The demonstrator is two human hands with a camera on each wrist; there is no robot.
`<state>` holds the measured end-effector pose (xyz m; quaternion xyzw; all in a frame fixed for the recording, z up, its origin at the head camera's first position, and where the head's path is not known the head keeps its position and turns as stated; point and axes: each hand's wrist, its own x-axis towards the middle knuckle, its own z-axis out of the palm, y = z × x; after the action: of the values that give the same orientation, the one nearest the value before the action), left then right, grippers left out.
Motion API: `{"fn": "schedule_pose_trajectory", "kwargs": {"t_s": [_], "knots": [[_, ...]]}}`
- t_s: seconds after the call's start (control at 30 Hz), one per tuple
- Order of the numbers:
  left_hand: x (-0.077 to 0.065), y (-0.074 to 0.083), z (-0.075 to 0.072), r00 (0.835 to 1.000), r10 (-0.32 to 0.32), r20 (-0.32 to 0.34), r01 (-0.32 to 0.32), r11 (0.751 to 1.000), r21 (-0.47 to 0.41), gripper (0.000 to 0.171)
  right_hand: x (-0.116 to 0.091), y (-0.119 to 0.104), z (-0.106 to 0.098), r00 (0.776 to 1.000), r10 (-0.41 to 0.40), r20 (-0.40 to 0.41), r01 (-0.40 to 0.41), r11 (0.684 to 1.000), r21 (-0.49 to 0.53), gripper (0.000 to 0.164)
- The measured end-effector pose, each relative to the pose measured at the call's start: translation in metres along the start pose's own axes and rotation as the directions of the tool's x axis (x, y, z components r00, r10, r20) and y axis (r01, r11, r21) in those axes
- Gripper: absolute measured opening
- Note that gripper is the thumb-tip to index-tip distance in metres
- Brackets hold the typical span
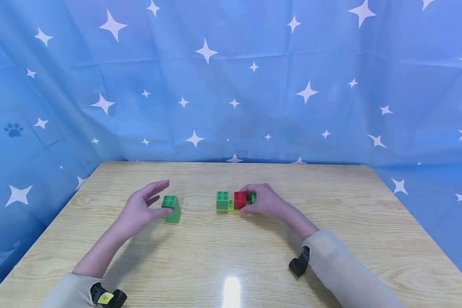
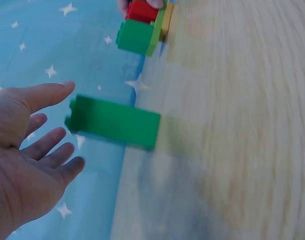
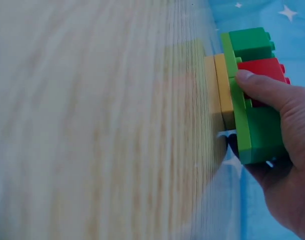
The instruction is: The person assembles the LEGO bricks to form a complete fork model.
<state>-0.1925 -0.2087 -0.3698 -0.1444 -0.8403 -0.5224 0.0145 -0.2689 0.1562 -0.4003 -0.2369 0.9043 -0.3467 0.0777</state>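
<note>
A tall green toy brick block with studs on top stands upright on the table, left of middle. Around it, my left hand spreads its thumb and fingers. In the left wrist view a gap shows between this hand and the green block. Farther right, my right hand grips a toy-brick build from its right end, thumb on the near side. This build has a lime-green base, a red brick between two green bricks, and a yellow-orange piece underneath. Its far side is partly hidden by the right hand.
Both hands work over a light wood table. A blue curtain with white stars hangs behind its back edge. Each wrist wears a black camera, and light glares near the table's front.
</note>
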Motion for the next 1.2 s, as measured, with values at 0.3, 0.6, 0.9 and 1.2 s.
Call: {"fn": "schedule_pose_trajectory", "kwargs": {"t_s": [0.3,0.6,0.9,1.2], "knots": [[-0.005,-0.019,-0.004,0.998,-0.061,0.002,0.061,0.994,-0.092,0.063,0.000,-0.001,0.003,1.000,0.012,-0.007,-0.012,1.000,-0.011,0.050],[-0.002,-0.028,0.001,0.996,-0.091,-0.008,0.091,0.993,-0.077,0.051,-0.001,-0.001,0.002,0.999,0.002,-0.032,-0.003,1.000,-0.031,0.050],[0.005,-0.026,0.017,0.994,-0.106,0.000,0.105,0.987,-0.118,0.050,-0.004,-0.002,0.000,0.999,0.021,-0.047,-0.022,0.999,-0.024,0.051],[0.014,-0.021,0.045,0.997,-0.076,0.007,0.076,0.985,-0.153,0.047,-0.006,-0.009,-0.002,0.986,0.083,-0.144,-0.074,0.995,0.072,0.053]]}}
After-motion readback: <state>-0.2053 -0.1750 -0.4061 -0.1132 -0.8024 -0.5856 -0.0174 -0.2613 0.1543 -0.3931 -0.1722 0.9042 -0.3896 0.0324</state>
